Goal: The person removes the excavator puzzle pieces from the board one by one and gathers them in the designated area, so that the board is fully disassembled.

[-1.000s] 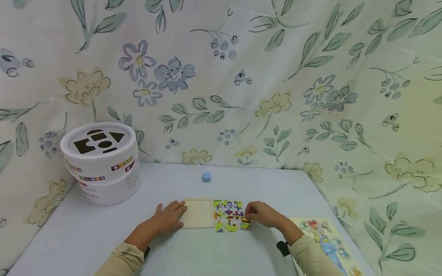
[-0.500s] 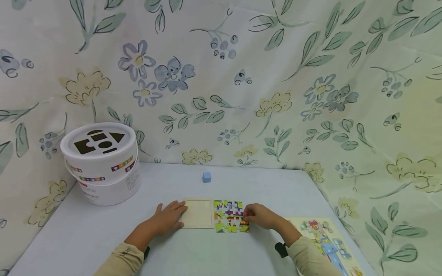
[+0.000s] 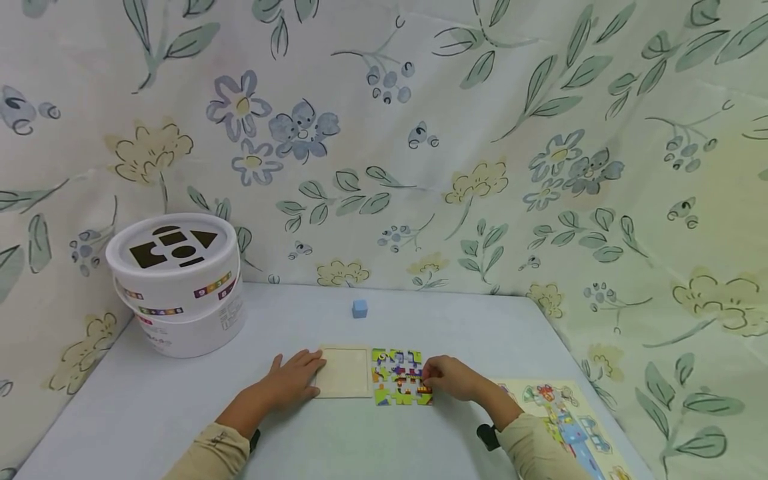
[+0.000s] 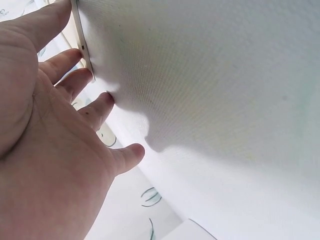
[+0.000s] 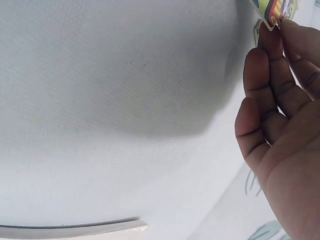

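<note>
A shallow wooden puzzle tray (image 3: 343, 373) lies bare on the table in the head view. My left hand (image 3: 291, 380) rests with spread, fairly straight fingers at its left edge; the left wrist view shows fingertips by the tray's edge (image 4: 86, 50). Directly right of the tray is a colourful jigsaw puzzle (image 3: 397, 387), its pieces side by side in a square with small gaps. At its right edge my right hand (image 3: 454, 377) pinches a puzzle piece (image 5: 272, 10) between thumb and fingers. The fingers cover part of that piece in the head view.
A white bucket (image 3: 180, 320) with shape holes in its lid stands at the back left. Behind the tray sits a small blue cube (image 3: 359, 309). A flat picture board (image 3: 564, 400) lies at the right, partly under my right sleeve. A flowered cloth hangs behind the table.
My right hand has shifted slightly left and down, bringing the lower right puzzle piece closer against its neighbours. Over the last half second it hardly moves. The left hand stays put.
</note>
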Available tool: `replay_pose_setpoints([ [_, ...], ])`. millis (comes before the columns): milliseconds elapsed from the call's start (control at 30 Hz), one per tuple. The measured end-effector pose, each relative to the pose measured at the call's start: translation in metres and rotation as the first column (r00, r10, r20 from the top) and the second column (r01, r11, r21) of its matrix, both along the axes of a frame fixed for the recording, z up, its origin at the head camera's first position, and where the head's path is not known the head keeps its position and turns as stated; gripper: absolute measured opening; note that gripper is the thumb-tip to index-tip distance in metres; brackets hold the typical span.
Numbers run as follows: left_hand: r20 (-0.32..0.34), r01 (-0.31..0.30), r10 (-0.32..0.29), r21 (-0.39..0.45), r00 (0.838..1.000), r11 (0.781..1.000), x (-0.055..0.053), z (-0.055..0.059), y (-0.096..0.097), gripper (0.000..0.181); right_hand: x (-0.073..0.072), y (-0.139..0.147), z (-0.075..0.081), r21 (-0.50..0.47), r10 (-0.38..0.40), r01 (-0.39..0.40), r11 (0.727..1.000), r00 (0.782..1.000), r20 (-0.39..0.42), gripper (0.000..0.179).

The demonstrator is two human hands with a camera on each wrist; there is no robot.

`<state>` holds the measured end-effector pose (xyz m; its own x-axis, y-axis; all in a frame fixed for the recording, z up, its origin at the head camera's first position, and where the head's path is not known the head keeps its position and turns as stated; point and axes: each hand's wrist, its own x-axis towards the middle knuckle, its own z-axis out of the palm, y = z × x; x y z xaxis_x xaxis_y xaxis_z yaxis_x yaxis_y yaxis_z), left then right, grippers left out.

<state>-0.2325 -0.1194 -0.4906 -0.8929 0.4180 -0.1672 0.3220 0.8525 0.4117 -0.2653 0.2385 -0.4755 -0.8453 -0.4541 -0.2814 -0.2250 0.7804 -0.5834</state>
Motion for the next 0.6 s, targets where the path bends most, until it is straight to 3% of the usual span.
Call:
replay_pose_setpoints([
  [600, 0.021, 0.003, -0.002, -0.002, 1.0, 1.0, 0.0037, -0.0084, -0.003, 0.054, 0.0043, -0.0014, -0.0045, -0.034, 0.019, -0.02, 0.999, 1.0, -0.014, 0.004],
])
